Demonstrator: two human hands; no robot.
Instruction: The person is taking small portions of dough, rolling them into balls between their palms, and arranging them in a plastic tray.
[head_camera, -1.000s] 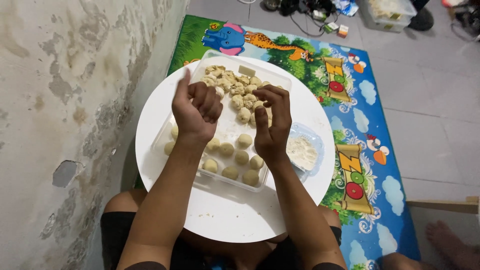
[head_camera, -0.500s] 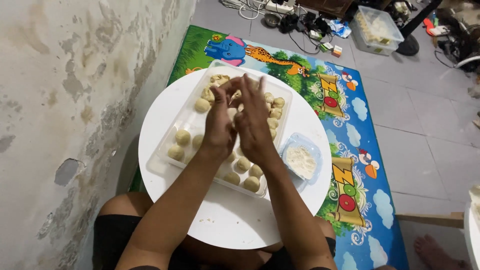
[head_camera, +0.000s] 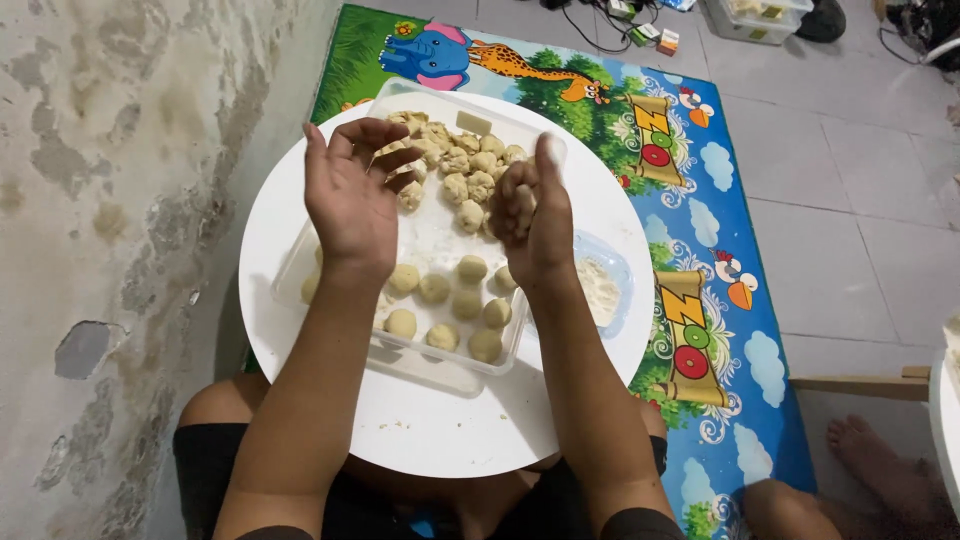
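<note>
Dough piece (head_camera: 518, 196): a pale lump in the right hand, held above the far half of the tray.
Right hand (head_camera: 530, 215): fingers curled closed around the dough piece, thumb up and dusted white.
Left hand (head_camera: 352, 195): open and empty, fingers loosely bent, palm facing the right hand, a gap between the two.
Tray (head_camera: 340, 330): clear plastic, rectangular, on the white round table (head_camera: 440, 440).
Rough dough lumps (head_camera: 465, 165): heaped at the tray's far end.
Rolled balls (head_camera: 452, 300): smooth, in rows at the near end.
Flour dish (head_camera: 603, 290): small clear container of white flour, just beside the tray's right edge.
Play mat (head_camera: 700, 200): colourful, animal pictures, under the table on the tiled floor.
</note>
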